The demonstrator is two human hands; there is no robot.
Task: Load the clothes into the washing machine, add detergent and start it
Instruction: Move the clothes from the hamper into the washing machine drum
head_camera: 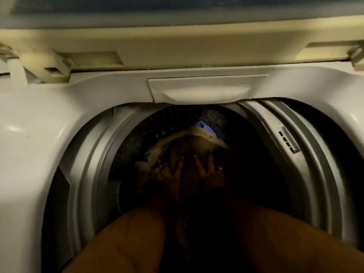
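Observation:
I look down into a top-loading washing machine (39, 119) with its lid raised. Both my arms reach deep into the dark drum (149, 123). A pile of clothes (183, 138) lies inside, with beige fabric on top and a blue piece (206, 127) behind it. My left hand (169, 174) and my right hand (210, 170) press side by side on the pile with fingers spread and straight. A ring shows on my right hand. The lower part of the pile is lost in shadow.
A white detergent drawer (204, 89) sits closed at the back rim of the opening. The raised lid (177, 12) fills the top of the view. A small lint filter (288, 141) is on the drum's right wall. The grey balance ring (94, 154) circles the drum.

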